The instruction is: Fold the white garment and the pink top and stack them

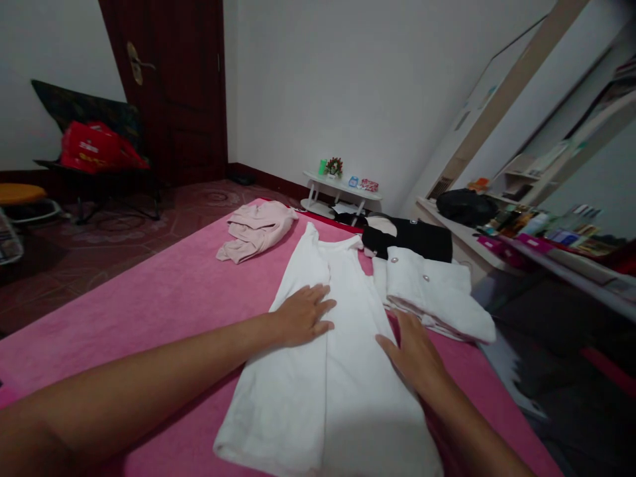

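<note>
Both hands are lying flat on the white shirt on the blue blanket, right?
Not quite. The blanket is pink, not blue, as the head view shows. The rest holds: the left hand and the right hand both lie flat on the white shirt spread on it.

Nothing legible anywhere here: the red bag [97,147] on the chair carries some yellow print, but it is far too blurred to make out a single word. Over on the small white table [342,187] the little packets [368,185] show colour only, no readable label, and the boxes and bottles along the shelf [556,233] on the right smear into shapes without letters or numbers
</note>
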### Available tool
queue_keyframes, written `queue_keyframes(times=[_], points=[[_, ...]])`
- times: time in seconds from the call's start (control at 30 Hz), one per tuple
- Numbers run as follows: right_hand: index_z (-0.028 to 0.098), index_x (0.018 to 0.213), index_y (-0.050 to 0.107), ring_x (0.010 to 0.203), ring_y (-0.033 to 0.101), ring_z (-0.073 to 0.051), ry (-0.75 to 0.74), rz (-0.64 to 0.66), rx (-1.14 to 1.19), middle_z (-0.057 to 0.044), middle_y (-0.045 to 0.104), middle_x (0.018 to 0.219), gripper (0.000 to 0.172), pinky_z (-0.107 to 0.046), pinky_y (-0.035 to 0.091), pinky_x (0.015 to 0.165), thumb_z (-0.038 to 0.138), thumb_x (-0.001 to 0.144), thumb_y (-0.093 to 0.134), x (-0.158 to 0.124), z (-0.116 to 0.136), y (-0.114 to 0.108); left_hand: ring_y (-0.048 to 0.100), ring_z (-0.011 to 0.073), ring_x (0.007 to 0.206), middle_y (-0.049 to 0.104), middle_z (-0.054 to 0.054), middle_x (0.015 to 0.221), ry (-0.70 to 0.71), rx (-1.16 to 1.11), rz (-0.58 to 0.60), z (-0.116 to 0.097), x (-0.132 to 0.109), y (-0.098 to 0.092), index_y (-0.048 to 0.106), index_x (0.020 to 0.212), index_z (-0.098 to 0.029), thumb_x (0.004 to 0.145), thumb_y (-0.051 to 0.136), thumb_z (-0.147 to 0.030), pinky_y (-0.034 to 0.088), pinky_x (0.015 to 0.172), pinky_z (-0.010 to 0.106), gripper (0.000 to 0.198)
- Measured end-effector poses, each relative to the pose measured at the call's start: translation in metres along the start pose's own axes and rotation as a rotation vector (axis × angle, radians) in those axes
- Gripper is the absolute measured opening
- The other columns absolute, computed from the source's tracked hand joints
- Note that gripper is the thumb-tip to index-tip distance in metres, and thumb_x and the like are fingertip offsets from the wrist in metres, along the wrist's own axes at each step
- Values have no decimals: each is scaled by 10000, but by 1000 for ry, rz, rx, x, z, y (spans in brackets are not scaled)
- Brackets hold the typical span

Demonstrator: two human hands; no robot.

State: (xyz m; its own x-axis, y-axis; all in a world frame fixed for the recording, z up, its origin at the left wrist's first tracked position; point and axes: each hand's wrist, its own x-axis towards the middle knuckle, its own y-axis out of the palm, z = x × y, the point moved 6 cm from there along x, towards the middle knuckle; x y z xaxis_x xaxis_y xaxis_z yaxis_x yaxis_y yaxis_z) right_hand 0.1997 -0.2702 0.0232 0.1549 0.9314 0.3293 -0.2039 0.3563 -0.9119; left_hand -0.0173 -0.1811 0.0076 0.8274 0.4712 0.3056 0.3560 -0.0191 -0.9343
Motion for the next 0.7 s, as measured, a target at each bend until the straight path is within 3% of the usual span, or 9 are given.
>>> queue_keyframes(times=[0.1, 0.17, 0.3, 0.4, 0.47, 0.57, 0.63, 0.7], points=[[180, 921, 584, 833, 604, -229, 171, 235, -42, -76, 639, 885, 279, -319, 451, 732, 422, 786, 544, -45, -19, -13, 295, 340, 1374, 321, 187, 1489, 8, 23, -21, 1, -1, 6, 414, 1384, -174, 955, 356, -463, 268, 1094, 519, 521], [208, 695, 523, 629, 548, -168, 209, 370, -17, -8, 578, 673, 202, -264, 384, 583, 396, 758, 556, -66, -19, -15, 292, 344, 1374, 324, 187, 1487, 6, 22, -26, 0, -1, 7, 418, 1382, -175, 954, 353, -463, 269, 1095, 517, 520], [222, 533, 385, 521, 444, -138, 266, 354, 204, 24, 456, 530, 291, -250, 299, 505, 377, 674, 588, -72, -4, -20, 307, 337, 1367, 343, 177, 1479, 0, -26, -30, -1, -2, 3, 439, 1362, -178, 938, 406, -447, 277, 1090, 522, 503], [237, 578, 476, 514, 475, -156, 348, 335, 550, -1, 508, 559, 284, -254, 330, 475, 473, 692, 587, -56, 23, -25, 381, 314, 1320, 417, 163, 1429, 13, -129, -59, -2, -2, -3, 472, 1325, -176, 919, 461, -392, 309, 1070, 513, 459], [246, 738, 606, 577, 542, -179, 327, 345, 728, -43, 606, 687, 260, -269, 393, 504, 505, 716, 589, -46, 52, -31, 445, 271, 1265, 488, 149, 1368, 19, -260, -96, -3, -2, -10, 472, 1322, -167, 929, 440, -356, 345, 1055, 456, 437], [279, 1029, 667, 765, 607, -202, 123, 484, 798, -75, 670, 941, 368, -283, 461, 631, 451, 705, 673, -44, 105, -35, 531, 204, 1158, 580, 116, 1264, -49, -519, -164, 1, -3, -22, 456, 1340, -161, 970, 341, -354, 404, 990, 345, 432], [297, 1040, 695, 813, 607, -194, -50, 639, 757, -54, 678, 988, 400, -267, 459, 676, 394, 657, 752, -48, 134, -29, 577, 186, 1060, 631, 88, 1167, -136, -640, -187, 5, -5, -27, 479, 1321, -168, 978, 317, -379, 432, 917, 306, 434], [272, 942, 735, 732, 597, -168, -108, 719, 724, -30, 690, 878, 289, -245, 440, 628, 360, 667, 753, -41, 141, -19, 602, 178, 950, 660, 60, 1057, -201, -681, -170, 7, -5, -29, 513, 1291, -178, 960, 358, -421, 444, 833, 281, 438]])
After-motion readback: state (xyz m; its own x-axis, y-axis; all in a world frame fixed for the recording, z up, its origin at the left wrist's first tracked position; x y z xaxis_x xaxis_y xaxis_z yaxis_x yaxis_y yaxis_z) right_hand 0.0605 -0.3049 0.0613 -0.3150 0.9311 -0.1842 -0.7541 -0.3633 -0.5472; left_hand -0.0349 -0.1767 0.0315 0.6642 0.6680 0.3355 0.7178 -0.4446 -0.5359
